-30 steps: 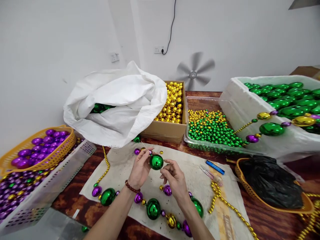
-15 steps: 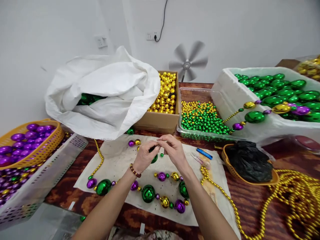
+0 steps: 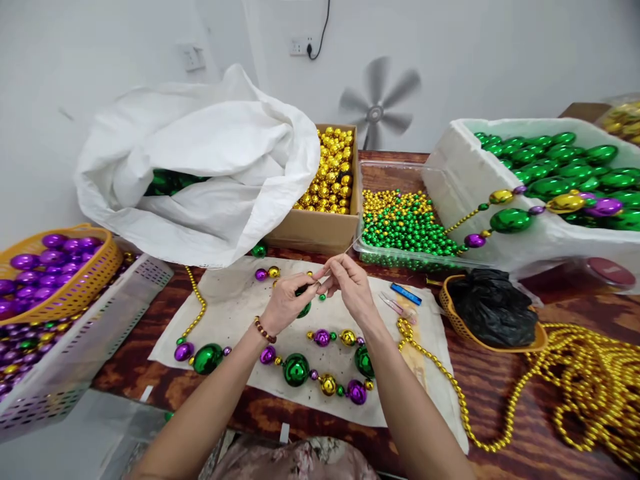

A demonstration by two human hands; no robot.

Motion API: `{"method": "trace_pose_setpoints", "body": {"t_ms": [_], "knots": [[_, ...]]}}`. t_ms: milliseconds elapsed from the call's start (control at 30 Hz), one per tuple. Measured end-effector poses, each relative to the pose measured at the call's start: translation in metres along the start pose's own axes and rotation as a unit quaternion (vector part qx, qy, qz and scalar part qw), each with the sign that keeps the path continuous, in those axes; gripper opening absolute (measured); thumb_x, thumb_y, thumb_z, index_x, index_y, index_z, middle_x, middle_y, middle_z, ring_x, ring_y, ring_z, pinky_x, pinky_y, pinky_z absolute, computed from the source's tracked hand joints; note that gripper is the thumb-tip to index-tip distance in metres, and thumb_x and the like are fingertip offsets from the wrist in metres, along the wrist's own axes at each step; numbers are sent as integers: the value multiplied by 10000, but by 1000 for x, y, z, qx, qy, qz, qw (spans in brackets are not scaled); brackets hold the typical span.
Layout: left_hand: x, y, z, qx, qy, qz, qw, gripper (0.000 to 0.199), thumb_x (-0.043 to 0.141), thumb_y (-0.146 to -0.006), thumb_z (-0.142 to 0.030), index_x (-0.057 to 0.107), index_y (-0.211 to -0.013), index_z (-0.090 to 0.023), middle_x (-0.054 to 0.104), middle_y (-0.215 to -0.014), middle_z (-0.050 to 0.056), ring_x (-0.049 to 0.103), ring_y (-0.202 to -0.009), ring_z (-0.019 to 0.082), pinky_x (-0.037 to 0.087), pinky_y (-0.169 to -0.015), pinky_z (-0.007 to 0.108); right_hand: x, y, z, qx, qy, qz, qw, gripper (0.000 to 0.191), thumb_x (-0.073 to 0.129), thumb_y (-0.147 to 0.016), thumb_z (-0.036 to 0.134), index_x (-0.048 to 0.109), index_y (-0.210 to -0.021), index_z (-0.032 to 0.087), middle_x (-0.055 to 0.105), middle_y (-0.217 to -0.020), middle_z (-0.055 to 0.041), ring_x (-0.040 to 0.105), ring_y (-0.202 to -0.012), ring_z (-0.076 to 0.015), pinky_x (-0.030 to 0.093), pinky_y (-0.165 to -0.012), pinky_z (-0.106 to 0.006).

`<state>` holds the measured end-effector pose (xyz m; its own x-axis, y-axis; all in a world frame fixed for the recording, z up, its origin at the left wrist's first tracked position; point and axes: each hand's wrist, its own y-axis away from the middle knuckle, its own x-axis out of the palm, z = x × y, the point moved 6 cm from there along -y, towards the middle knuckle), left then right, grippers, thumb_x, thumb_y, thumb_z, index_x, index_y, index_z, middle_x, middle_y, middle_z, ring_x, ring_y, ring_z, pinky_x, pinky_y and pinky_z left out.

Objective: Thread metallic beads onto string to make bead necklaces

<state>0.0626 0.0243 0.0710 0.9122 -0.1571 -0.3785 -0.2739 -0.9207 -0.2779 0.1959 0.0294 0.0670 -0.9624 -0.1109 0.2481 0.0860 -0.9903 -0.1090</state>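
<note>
i see cloth (image 3: 230,300) on wooden table (image 3: 485,373), fan (image 3: 375,113) by wall (image 3: 465,60); left hand (image 3: 287,305) grips green ball (image 3: 304,311), right hand (image 3: 352,288) pinches thread (image 3: 352,247).

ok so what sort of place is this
Probably a small bead-stringing workshop: there's a cardboard box of gold beads, a foam box of green beads, and a strand of mixed beads.

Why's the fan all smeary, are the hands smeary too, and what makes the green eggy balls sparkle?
In the head view, the grey, many-bladed fan is blurred, probably from spinning; in that head view, the bare left hand and bare right hand look crisper; there too, the piled, glossy, egg-shaped green balls show pale glints of reflected light.
</note>
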Motion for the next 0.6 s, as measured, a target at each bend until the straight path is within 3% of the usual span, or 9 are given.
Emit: {"method": "trace_pose_setpoints", "body": {"t_ms": [167, 333, 467, 600], "knots": [[7, 10, 17, -7, -9, 5, 1000, 163, 609, -860, -270, 757, -821, -213, 719, -764, 37, 614, -692, 173, 458, -717, 291, -1, -2, 2, -8, -17, -15, 1000, 353, 636, -855, 552, 597, -854, 201, 615, -591, 48, 578, -421, -94, 472, -376, -179], [11, 23, 38, -56, 22, -23, 998, 165, 619, -861, -302, 755, -834, -213, 720, -782, 39, 622, -735, 187, 462, -741, 296, -8, -2, 16, -16, -34, -40, 999, 332, 706, -819, 513, 645, -828, 186, 587, -573, 51, 558, -408, -88, 451, -329, -172], [15, 34, 47, -75, 29, -31, 996, 159, 640, -865, -322, 758, -869, -215, 713, -779, 31, 612, -726, 177, 442, -736, 286, -17, -6, 52, -83, -30, -59, 994, 300, 700, -854, 480, 641, -811, 190, 533, -537, 70, 491, -369, -60, 352, -286, -144], [16, 42, 53, -68, 31, -35, 997, 157, 634, -877, -306, 761, -931, -231, 712, -832, 38, 618, -776, 185, 439, -765, 291, -27, -10, 105, -170, -13, -86, 982, 249, 674, -900, 444, 613, -828, 213, 508, -544, 81, 461, -363, -46, 319, -289, -143]]}}
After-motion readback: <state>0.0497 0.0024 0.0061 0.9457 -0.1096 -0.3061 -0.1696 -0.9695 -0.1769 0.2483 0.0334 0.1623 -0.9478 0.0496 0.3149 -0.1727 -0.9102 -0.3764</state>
